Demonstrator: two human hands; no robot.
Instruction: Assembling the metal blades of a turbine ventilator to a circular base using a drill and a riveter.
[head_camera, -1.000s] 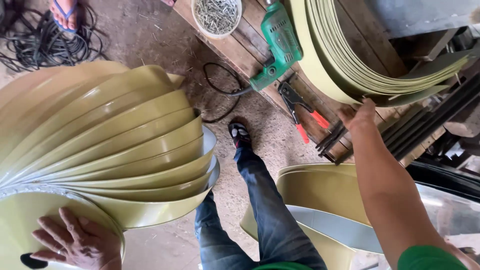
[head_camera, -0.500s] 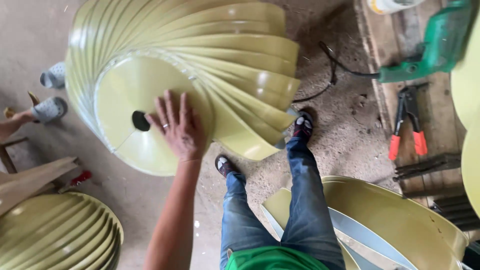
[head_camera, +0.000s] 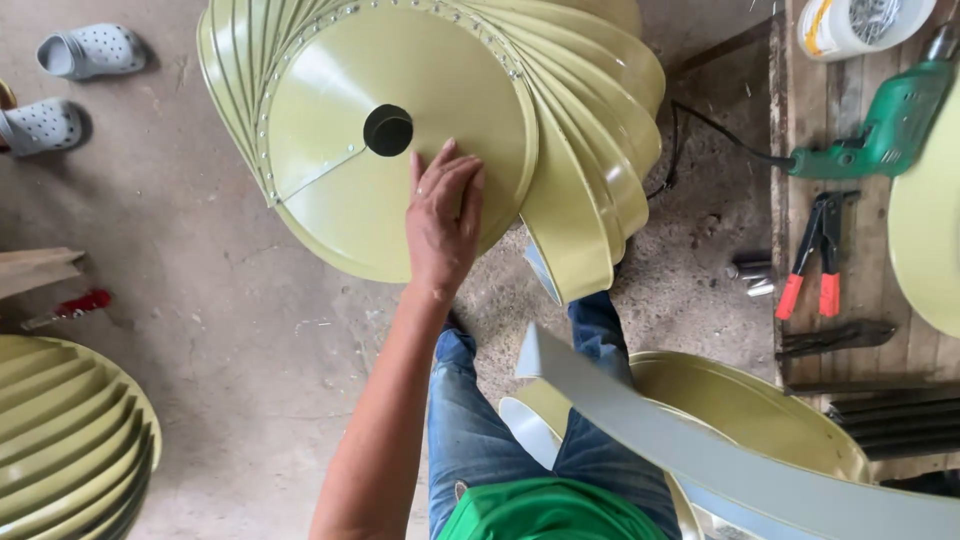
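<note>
Hands: left hand (head_camera: 443, 222) lies flat, fingers spread, on the smooth olive sheet-metal disc (head_camera: 340, 190); right unseen.

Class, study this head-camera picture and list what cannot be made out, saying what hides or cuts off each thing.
- Right hand: not in the head view; presumably past the lower right edge.
- Green drill: its tip is cut off by the top edge.
- Vaned metal dome: its top is cut off by the frame.
- Left hand: palm lies flat on the round end plate, covering that part.
</note>
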